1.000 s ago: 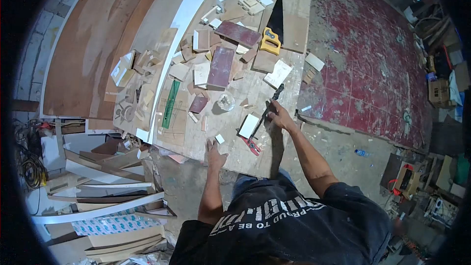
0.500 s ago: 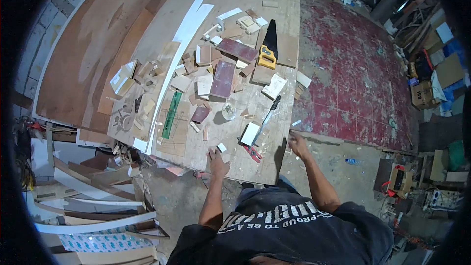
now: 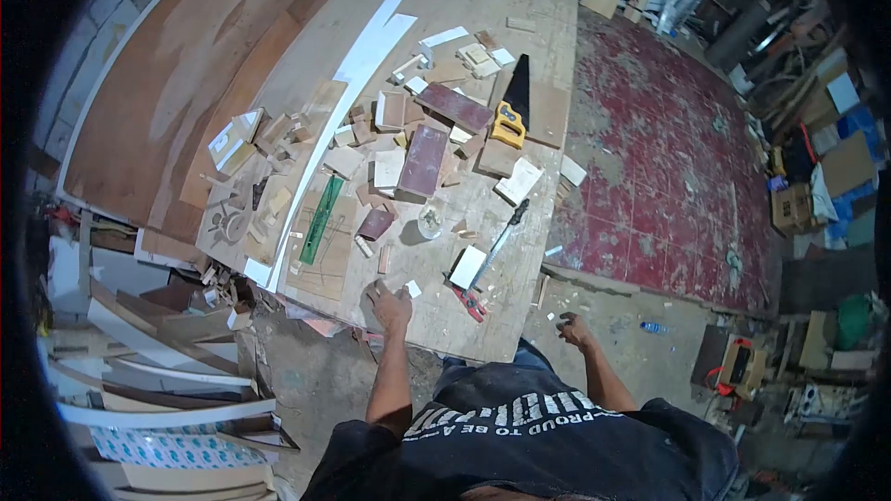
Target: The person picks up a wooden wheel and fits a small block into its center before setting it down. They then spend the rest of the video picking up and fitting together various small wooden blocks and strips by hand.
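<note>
My left hand (image 3: 390, 306) rests at the near edge of the wooden table (image 3: 408, 264), fingers apart, close beside a small white block (image 3: 413, 289). Off the table's right edge, my right hand (image 3: 577, 329) hangs over the floor with its fingers spread and nothing seen in it. Between the two, on the table, lie a white rectangular block (image 3: 468, 267) and a tool with red handles (image 3: 471, 304). A long dark-ended metal tool (image 3: 506, 234) slants beside the block. A clear round container (image 3: 430, 222) stands farther in.
Wood offcuts and maroon blocks (image 3: 422, 160) cover the middle of the table. A yellow-handled saw (image 3: 510, 124) lies at the right, a green ruler (image 3: 321, 219) at the left. Curved panels (image 3: 167, 416) are stacked at lower left; a red floor (image 3: 659, 186) spreads to the right.
My right hand has moved down, away from the table's edge. My left hand has shifted slightly left of the small white block. The whole view has tilted a little.
</note>
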Demonstrator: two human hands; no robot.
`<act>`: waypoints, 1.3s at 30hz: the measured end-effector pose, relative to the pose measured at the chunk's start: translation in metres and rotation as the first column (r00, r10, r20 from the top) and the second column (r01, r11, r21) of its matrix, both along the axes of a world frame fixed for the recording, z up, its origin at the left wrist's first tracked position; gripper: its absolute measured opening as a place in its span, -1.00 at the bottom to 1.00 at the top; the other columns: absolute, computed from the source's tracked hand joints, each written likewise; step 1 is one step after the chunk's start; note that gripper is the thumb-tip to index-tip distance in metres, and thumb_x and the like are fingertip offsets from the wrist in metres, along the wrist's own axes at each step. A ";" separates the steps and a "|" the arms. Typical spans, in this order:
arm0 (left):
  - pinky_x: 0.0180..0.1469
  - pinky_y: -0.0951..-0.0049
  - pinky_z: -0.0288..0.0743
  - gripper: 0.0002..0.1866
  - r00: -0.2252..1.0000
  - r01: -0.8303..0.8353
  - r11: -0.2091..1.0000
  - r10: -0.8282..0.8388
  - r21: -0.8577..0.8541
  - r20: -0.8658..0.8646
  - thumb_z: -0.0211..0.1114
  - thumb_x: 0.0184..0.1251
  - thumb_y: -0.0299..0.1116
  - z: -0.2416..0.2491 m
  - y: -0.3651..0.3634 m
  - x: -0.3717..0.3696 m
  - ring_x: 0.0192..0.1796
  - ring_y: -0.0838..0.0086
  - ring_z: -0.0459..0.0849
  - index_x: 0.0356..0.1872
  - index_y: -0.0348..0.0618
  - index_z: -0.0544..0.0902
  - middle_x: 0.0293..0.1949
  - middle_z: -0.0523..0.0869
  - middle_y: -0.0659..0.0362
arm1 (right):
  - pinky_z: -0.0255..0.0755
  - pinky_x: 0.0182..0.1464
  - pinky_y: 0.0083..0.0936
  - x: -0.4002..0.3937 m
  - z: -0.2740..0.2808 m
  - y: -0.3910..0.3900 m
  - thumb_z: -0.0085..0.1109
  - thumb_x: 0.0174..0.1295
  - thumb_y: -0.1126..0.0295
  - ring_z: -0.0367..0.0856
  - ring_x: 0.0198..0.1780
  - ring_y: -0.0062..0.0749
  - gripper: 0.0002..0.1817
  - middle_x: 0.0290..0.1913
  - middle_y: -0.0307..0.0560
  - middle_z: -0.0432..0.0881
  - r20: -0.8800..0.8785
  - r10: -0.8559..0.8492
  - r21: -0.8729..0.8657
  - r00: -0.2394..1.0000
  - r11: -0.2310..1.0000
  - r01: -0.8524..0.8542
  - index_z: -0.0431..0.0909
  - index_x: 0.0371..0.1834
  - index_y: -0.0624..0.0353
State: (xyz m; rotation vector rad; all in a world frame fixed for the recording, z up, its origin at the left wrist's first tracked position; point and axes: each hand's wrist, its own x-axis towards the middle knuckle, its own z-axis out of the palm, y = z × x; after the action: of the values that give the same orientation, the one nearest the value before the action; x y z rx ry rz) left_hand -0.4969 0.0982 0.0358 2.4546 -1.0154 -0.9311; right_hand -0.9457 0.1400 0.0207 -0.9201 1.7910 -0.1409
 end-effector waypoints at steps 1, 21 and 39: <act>0.47 -0.03 0.01 -0.03 0.990 -0.034 0.994 0.048 -0.106 0.135 0.43 0.11 -0.08 -0.017 -0.004 -0.001 0.52 -0.18 -0.07 0.46 -0.20 0.09 0.48 -0.01 -0.28 | 0.53 -0.25 -0.30 -0.004 -0.014 -0.023 0.22 0.11 0.30 0.69 -0.36 -0.20 -0.47 -0.33 0.19 0.69 -0.020 0.087 -0.058 0.996 0.994 -0.088 0.49 0.15 0.34; 0.32 -0.53 -0.46 0.73 0.912 -0.383 0.864 0.409 0.325 -0.011 0.63 -0.50 0.32 -0.027 -0.062 -0.013 0.40 -0.35 -0.79 0.43 -0.03 -0.67 0.40 -0.80 -0.23 | 0.26 0.22 0.21 0.209 0.049 -0.477 0.40 -0.04 0.16 0.32 0.28 0.27 -0.18 0.27 0.32 0.29 -0.594 0.363 -0.635 0.718 0.335 -0.696 0.26 0.33 0.10; 0.35 -0.46 -0.52 0.74 0.881 -0.415 0.821 0.471 0.393 -0.052 0.65 -0.57 0.27 -0.024 -0.065 -0.010 0.44 -0.30 -0.75 0.46 0.01 -0.61 0.43 -0.73 -0.23 | 0.44 0.09 0.09 0.210 -0.004 -0.595 0.37 -0.08 -0.10 0.51 0.11 0.28 -0.07 0.13 0.34 0.49 -0.632 0.232 -0.558 0.739 0.526 -0.642 0.26 0.39 0.00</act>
State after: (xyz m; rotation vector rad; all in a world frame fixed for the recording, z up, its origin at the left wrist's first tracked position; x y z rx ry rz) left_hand -0.5067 0.0331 0.0123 2.6921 -0.1924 -1.1947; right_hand -0.7352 -0.4546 0.0165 -2.2053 1.8642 -0.3603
